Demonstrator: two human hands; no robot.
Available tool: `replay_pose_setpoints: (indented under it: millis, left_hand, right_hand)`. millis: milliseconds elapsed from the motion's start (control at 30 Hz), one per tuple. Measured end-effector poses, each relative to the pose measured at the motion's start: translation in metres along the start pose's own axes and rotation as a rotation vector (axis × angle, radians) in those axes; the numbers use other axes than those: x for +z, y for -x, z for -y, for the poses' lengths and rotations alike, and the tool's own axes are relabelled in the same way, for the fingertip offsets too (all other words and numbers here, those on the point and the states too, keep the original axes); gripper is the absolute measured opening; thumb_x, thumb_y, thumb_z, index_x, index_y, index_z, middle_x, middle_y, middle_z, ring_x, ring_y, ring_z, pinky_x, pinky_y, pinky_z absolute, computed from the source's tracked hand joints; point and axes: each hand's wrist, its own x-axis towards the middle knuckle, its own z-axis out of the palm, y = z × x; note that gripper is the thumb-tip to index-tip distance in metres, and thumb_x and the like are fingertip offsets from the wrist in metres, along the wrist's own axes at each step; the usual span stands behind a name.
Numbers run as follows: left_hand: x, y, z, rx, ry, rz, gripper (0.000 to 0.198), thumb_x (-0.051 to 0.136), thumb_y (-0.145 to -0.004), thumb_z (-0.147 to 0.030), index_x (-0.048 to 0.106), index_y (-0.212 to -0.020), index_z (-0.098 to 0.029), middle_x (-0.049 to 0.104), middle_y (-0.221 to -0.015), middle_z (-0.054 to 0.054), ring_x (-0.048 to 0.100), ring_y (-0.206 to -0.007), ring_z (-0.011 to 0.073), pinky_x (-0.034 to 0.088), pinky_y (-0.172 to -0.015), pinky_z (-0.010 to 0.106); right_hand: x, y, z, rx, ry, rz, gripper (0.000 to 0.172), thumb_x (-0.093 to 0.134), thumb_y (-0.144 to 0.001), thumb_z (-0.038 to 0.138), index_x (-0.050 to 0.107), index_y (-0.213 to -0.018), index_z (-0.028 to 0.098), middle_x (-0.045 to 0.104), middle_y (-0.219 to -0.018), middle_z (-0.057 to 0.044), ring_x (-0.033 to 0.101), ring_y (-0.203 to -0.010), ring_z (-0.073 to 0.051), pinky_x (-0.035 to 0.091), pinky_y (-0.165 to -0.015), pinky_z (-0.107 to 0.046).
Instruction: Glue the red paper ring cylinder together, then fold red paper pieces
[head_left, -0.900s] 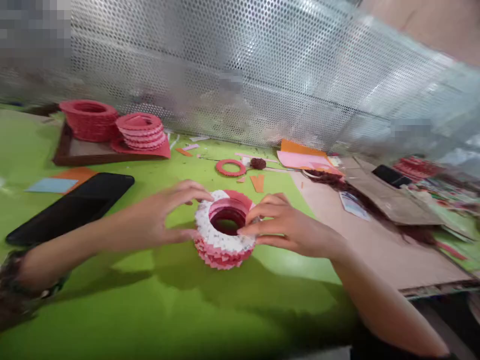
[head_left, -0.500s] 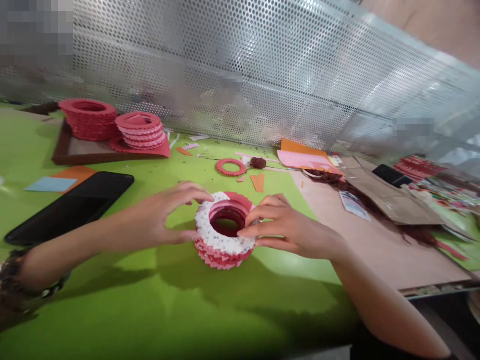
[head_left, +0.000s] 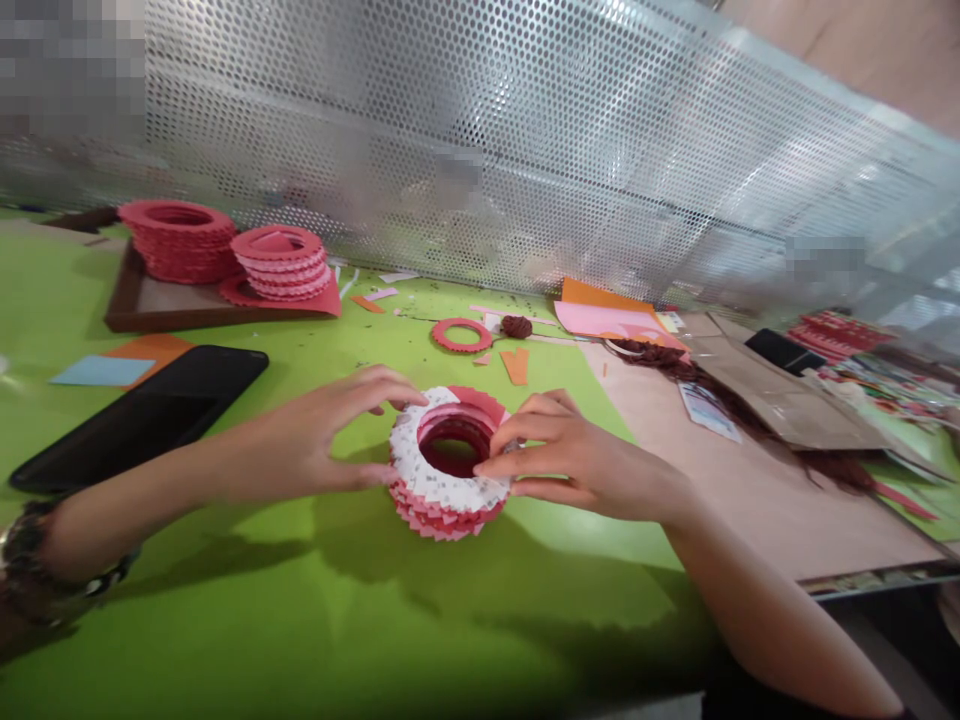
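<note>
A round stack of zigzag-edged paper rings (head_left: 427,470) stands on the green table in front of me. Its top is mostly white patterned paper, with a red section at the back right and pink and red layers below. My left hand (head_left: 330,435) curves about the stack's left side, thumb and fingertips against its edge and a gap inside the palm. At the right rim, my right hand (head_left: 574,455) is closed, its fingers pinching the rings. The fingers hide part of that rim.
A black phone (head_left: 142,415) lies left of my hands. Behind it, a brown tray (head_left: 187,320) carries red and pink ring stacks (head_left: 184,245). A loose red ring (head_left: 461,335), a dark yarn ball (head_left: 516,326) and paper scraps lie ahead. A perforated metal screen (head_left: 450,130) borders the back; cardboard (head_left: 780,390) lies right.
</note>
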Motion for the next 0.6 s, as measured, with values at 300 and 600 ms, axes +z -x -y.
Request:
replay_pose_setpoints:
  millis: [300, 600]
  left_hand:
    - [-0.0017, 0.0004, -0.0005, -0.005, 0.001, 0.028, 0.059, 0.053, -0.077, -0.051, 0.041, -0.128, -0.025, 0.047, -0.125, 0.007, 0.051, -0.106, 0.0243, 0.042, -0.091, 0.035]
    - [0.0015, -0.0058, -0.0013, -0.009, -0.031, -0.007, 0.065, 0.05, -0.075, -0.058, 0.041, -0.128, -0.022, 0.048, -0.124, 0.009, 0.05, -0.106, 0.0251, 0.04, -0.091, 0.035]
  right_hand:
    - [0.0002, -0.0002, 0.0014, -0.013, 0.004, -0.002, 0.026, 0.043, -0.09, 0.03, 0.062, -0.105, 0.021, 0.06, -0.1, -0.004, 0.046, -0.092, -0.015, 0.028, -0.083, -0.032]
    - [-0.0005, -0.0005, 0.0013, 0.002, 0.039, 0.016, 0.029, 0.039, -0.091, 0.032, 0.062, -0.106, 0.023, 0.058, -0.101, -0.006, 0.046, -0.091, -0.016, 0.029, -0.082, -0.033]
